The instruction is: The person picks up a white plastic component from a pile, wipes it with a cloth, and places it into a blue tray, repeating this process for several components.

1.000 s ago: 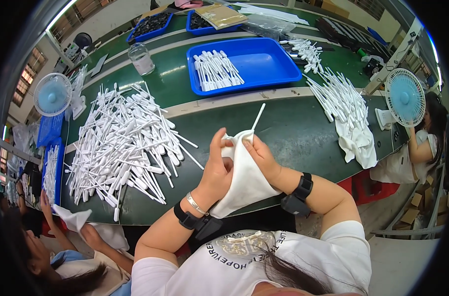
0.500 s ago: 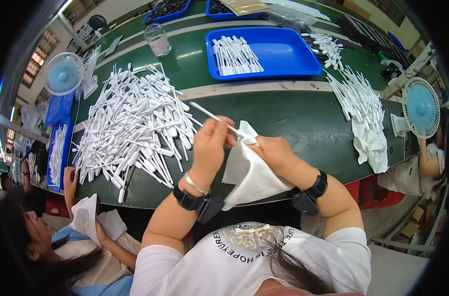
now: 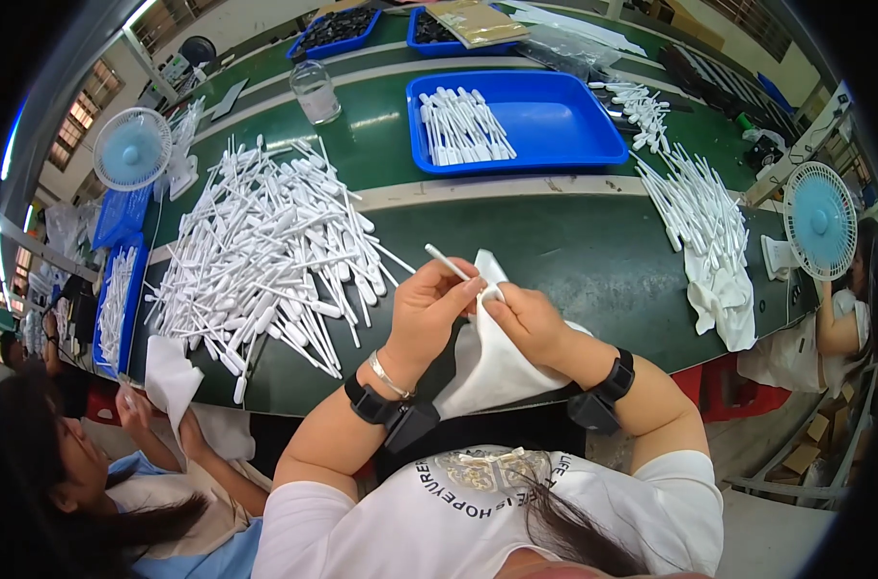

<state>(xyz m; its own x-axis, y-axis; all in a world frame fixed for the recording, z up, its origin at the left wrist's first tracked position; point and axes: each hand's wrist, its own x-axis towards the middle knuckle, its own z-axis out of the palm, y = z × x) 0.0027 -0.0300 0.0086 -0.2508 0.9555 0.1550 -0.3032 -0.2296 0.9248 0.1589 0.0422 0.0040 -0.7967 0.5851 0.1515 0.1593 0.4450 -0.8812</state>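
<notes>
My left hand (image 3: 431,314) pinches a slim white plastic stick (image 3: 445,260), whose upper end points up and left. A white cloth (image 3: 492,362) hangs from my right hand (image 3: 535,326), which grips it with closed fingers. Both hands meet over the table's near edge, fingertips almost touching. The stick's lower end is hidden by fingers and cloth. To the left lies a large loose heap of white sticks (image 3: 275,251), many with a thicker end, close to my left hand.
A blue tray (image 3: 564,121) behind my hands holds a row of sticks. More sticks (image 3: 699,207) lie at right on a crumpled white cloth (image 3: 721,304). Fans (image 3: 132,149) stand on both sides. A glass bottle (image 3: 315,94) stands farther back. A co-worker (image 3: 154,482) sits at left, holding cloth.
My left hand has moved right and down against my right hand, and less of the stick sticks out. The co-worker's raised hand has come down from the table edge to the cloth.
</notes>
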